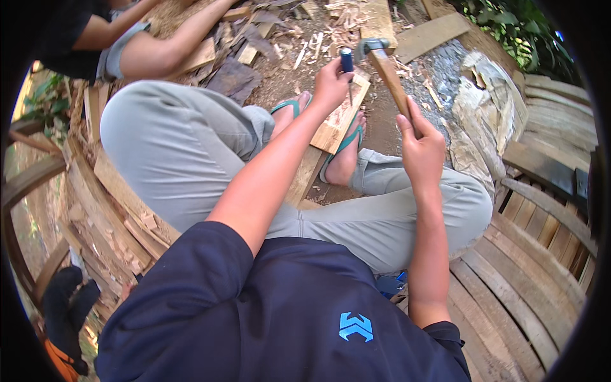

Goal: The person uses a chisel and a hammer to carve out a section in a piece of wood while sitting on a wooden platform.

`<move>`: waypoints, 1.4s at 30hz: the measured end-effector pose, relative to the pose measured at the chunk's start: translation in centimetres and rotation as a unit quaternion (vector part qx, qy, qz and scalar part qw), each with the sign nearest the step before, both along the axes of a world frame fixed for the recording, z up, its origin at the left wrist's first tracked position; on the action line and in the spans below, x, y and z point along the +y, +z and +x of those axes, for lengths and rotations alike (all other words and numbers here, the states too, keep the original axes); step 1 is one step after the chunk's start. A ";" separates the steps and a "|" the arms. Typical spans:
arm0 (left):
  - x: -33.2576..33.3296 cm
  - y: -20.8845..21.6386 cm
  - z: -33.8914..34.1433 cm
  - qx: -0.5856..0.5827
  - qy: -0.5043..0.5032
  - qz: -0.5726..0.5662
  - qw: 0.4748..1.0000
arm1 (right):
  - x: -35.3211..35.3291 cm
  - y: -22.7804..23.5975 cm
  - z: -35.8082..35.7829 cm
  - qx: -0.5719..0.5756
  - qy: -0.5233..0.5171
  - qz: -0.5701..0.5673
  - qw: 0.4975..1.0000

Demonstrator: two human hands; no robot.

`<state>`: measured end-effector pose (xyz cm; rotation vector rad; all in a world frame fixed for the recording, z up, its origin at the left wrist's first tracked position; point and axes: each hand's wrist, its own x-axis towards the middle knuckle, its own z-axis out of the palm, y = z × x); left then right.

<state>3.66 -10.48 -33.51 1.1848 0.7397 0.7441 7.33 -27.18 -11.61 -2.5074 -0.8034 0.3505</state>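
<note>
The chisel (347,60) is held near upright in the left hand (331,88), fingers wrapped about its blue handle, blade pointed down at the board (329,135); blade contact cannot be told. The hammer (389,76) is gripped by its wooden handle in the right hand (423,149), fingers closed; its head is seen just beside the chisel's top, height uncertain. The board is placed between the left foot (284,120) and the right foot (342,167), above a timber (303,179). Risks, as judged: the left fingers could be struck by an off-centre blow, little handle being left clear above them. The blade could be deflected toward the sandalled right foot if the chisel is tilted or the board is rocked.
</note>
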 end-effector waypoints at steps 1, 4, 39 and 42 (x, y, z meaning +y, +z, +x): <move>-0.2 0.3 -0.4 0.004 -0.007 0.000 1.000 | 0.2 0.2 -0.1 0.002 -0.007 -0.023 1.000; -0.3 1.2 -0.3 0.001 -0.034 -0.020 0.999 | 0.2 0.4 0.0 -0.003 -0.008 -0.025 1.000; -0.2 1.2 -0.6 0.025 -0.149 -0.062 0.987 | 1.0 1.3 -0.8 -0.062 0.011 -0.103 0.993; 0.0 0.9 -0.3 0.003 -0.158 -0.049 0.986 | 0.8 1.5 -0.9 -0.045 0.008 -0.090 0.995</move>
